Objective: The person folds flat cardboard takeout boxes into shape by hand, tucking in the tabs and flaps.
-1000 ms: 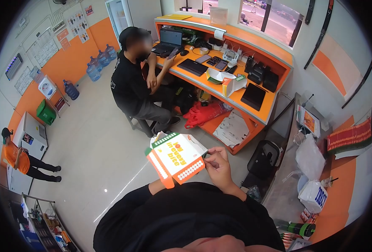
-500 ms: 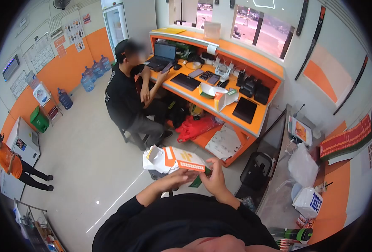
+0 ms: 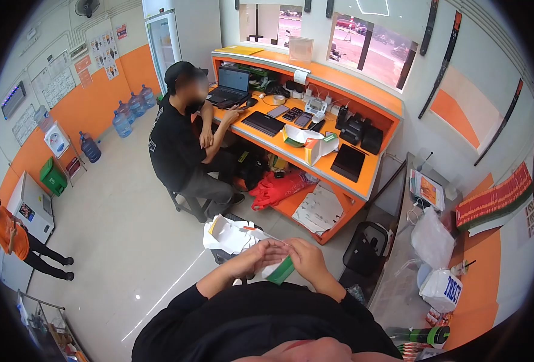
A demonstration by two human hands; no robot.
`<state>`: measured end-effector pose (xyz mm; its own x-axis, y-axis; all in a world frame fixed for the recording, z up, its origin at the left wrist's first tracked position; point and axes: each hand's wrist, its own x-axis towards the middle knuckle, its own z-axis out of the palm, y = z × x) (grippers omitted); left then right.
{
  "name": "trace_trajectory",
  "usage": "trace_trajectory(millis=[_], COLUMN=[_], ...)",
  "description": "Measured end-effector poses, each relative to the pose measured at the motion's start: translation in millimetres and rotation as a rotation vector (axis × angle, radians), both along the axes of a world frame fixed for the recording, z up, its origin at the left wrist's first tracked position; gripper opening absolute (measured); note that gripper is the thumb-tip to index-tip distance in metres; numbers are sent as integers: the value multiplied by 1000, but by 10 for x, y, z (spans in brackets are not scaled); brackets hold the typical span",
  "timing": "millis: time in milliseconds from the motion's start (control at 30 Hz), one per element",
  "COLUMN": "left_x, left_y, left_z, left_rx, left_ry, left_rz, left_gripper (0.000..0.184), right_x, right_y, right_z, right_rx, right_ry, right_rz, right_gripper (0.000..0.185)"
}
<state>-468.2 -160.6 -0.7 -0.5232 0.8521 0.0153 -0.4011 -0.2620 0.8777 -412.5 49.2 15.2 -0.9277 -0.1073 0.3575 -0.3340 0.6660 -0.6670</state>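
Observation:
My right hand has its fingers bent around the edge of a cardboard food box, whose green and white side faces me. My left hand is against the box's other side, fingers fairly straight and held together. The box is partly hidden behind my hands. Just beyond them, opened white cartons with a yellow-orange edge lie piled on a dark stool.
A person in black sits at the orange desk, which bears a laptop, a black tablet and more opened cartons. A metal counter runs along my right. Another person in orange stands far left.
The box in my hands has tipped, so its printed orange face no longer shows and a green side faces me. My left hand has turned more upright, closer to my right.

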Motion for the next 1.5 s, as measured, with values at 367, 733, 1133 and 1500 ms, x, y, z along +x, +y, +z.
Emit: trace_trajectory(millis=[367,733,1133,1500], left_x=[-154,-105,210,256], left_y=[-114,-92,297,302], left_z=[-8,-95,-143,-275], left_rx=[-254,-228,-70,-24], left_ry=[-265,-168,85,168], left_rz=[397,393,899,890], left_gripper=[34,32,7,2], right_x=[4,-1,65,76], right_y=[49,-6,-354,-315], right_z=[115,48,33,73], right_rx=[246,294,186,-50], right_ry=[273,416,483,571], right_rz=[0,-36,-71,6], right_gripper=[37,34,42,35])
